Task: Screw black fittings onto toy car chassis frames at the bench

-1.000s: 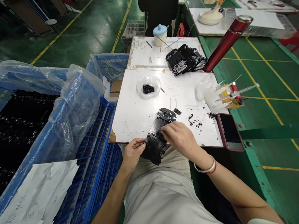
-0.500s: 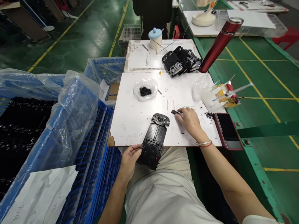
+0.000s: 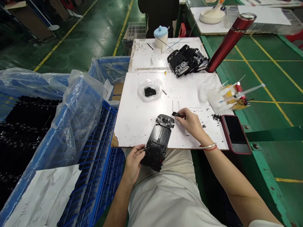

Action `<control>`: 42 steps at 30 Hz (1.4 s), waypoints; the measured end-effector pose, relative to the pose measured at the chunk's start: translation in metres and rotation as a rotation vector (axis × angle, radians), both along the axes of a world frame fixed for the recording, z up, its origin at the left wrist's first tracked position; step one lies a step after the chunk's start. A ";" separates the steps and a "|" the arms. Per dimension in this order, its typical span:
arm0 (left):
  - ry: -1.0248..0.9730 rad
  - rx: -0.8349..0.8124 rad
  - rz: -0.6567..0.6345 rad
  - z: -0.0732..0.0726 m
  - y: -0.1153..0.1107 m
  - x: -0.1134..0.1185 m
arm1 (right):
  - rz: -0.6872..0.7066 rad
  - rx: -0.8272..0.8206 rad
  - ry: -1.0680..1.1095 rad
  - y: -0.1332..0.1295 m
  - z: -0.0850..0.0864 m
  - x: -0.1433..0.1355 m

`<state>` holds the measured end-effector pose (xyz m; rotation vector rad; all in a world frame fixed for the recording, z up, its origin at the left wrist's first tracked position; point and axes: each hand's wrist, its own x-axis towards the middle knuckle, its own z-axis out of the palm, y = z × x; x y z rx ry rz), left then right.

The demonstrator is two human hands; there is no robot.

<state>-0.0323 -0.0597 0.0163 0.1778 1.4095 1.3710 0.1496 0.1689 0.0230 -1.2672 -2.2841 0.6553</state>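
My left hand [image 3: 134, 160] pinches the near left edge of a black toy car chassis [image 3: 157, 143]. The chassis slants over the front edge of the white work board [image 3: 129, 118], its far end resting on the board and its near end above my lap. Just right of that far end, my right hand [image 3: 191, 122] holds a small black plastic part [image 3: 176, 114] between thumb and fingers, close above the board. A clear plastic bag [image 3: 155, 84] of small black pieces [image 3: 150, 91] lies open farther back.
Black car parts [image 3: 187, 60] and a leaning red flask [image 3: 230, 41] stand at the back right. A phone [image 3: 235, 132], loose black bits [image 3: 216, 117] and a holder with syringes [image 3: 236, 96] line the right side. Blue crates [image 3: 94, 151] flank the left. A person in black [image 3: 158, 14] is beyond.
My right hand has lifted and turned the small black part slightly, bringing it nearer the chassis's far end. My left hand keeps its hold. The whole view has shifted a little.
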 end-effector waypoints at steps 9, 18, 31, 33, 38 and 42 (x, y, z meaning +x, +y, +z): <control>-0.024 0.031 0.003 -0.005 -0.004 0.000 | 0.197 0.001 0.013 -0.011 0.005 -0.024; -0.016 0.046 -0.023 -0.009 -0.006 -0.002 | 0.314 0.203 -0.068 -0.016 0.011 -0.018; -0.061 0.118 -0.006 -0.008 -0.016 -0.001 | 0.313 0.495 0.048 -0.025 0.018 -0.024; -0.068 0.124 -0.002 -0.007 -0.016 -0.001 | 0.286 0.428 0.114 -0.026 0.020 -0.025; -0.065 0.110 0.020 -0.002 -0.017 0.000 | 0.222 0.317 0.104 -0.027 0.024 -0.024; -0.094 0.123 0.026 -0.001 -0.018 0.000 | 0.254 0.274 0.055 -0.027 0.026 -0.022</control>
